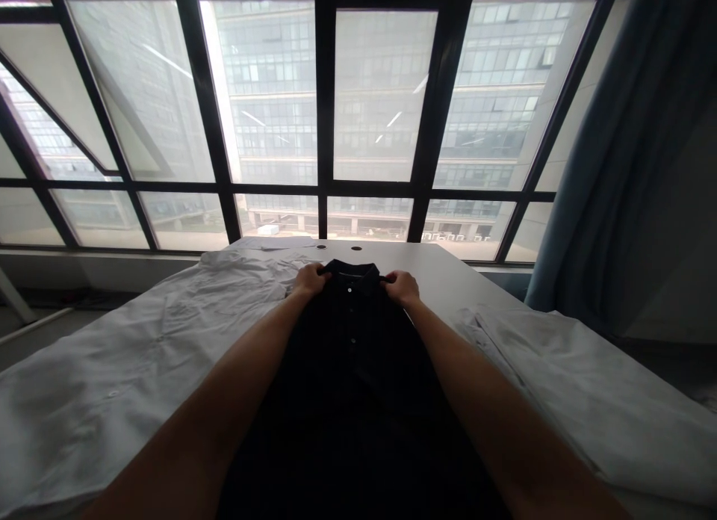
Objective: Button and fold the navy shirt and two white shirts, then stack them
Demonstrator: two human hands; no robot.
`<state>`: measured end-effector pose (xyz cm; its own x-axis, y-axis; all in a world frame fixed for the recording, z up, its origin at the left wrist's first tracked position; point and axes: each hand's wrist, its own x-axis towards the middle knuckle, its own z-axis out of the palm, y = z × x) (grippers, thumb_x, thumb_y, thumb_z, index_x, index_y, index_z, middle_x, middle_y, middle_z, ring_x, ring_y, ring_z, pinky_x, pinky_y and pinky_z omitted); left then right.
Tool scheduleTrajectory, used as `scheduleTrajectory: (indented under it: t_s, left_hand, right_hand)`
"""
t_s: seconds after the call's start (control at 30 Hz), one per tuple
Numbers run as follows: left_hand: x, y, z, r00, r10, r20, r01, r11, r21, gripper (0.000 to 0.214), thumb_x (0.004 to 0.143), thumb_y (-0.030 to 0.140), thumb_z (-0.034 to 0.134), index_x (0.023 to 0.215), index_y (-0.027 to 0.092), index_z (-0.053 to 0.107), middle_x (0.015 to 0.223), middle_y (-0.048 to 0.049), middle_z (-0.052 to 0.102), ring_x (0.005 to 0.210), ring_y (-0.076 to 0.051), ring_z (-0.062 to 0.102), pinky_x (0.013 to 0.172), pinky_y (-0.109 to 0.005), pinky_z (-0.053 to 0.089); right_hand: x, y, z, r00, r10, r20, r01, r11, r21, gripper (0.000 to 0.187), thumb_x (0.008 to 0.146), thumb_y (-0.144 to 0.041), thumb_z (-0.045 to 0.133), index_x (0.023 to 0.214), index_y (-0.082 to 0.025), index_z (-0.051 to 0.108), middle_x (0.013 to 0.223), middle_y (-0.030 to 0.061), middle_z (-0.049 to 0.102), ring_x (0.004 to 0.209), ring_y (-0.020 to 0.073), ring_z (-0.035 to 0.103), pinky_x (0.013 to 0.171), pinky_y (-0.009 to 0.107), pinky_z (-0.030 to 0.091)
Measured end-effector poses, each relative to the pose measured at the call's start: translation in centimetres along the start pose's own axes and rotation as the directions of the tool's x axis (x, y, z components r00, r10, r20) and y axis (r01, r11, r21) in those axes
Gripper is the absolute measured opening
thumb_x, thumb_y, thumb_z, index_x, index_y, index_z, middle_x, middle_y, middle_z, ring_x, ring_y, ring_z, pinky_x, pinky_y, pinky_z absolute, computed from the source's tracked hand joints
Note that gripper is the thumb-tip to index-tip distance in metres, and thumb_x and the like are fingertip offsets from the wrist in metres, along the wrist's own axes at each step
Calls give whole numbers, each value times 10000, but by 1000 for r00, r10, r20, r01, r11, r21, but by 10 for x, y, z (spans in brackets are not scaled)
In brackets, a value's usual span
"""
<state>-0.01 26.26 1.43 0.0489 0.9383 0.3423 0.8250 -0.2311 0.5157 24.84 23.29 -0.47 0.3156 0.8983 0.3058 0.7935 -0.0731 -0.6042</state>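
Shirt (352,326) between left cloth (168,318) and right cloth (605,385), windows (269,94) beyond table (442,277)

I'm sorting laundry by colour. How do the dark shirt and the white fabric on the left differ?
The dark shirt looks near-black; the white fabric is pale. The left hand and right hand grip the dark shirt beside its collar; neither grips the white fabric. Both are cloth.

A white table (442,270) is bordered by white fabric (168,311) at left and pale cloth (605,378) at right. Beyond, a building (498,124) is framed by dark-barred windows (326,131). A blue curtain (610,161) is hung at right.
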Motion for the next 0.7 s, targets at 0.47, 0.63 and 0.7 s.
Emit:
scheduleTrajectory:
  t_s: [0.47, 0.63, 0.7]
  left_hand:
    - [-54, -11, 29, 940, 44, 339, -137, 957, 256, 711, 954, 528, 317, 1507, 84, 268, 1587, -182, 208, 1468, -319, 174, 1156, -470, 205]
    - [-78, -39, 30, 905, 35, 424, -193, 922, 335, 759, 948, 593, 231, 1528, 105, 247, 1612, -126, 101, 1490, -288, 69, 1181, -489, 131]
    - [-76, -47, 29, 909, -1, 417, -157, 926, 342, 788, 938, 622, 211, 1537, 111, 225, 1612, -121, 89, 1489, -288, 77, 1177, -501, 142]
  right_hand:
    - [-76, -43, 7, 915, -198, 351, 313, 898, -310, 569, 904, -467, 516, 1372, -146, 488, 1446, 172, 460, 1319, 284, 435, 1087, 415, 318]
    - [-110, -23, 15, 833, -160, 529, 392, 846, -361, 783, 920, -665, 321, 1524, -168, 286, 1605, 127, 197, 1477, 301, 122, 1162, 548, 66]
    - [-111, -16, 15, 820, -139, 556, 379, 859, -345, 841, 900, -723, 247, 1548, -187, 218, 1620, 100, 138, 1486, 296, 73, 1163, 558, 36]
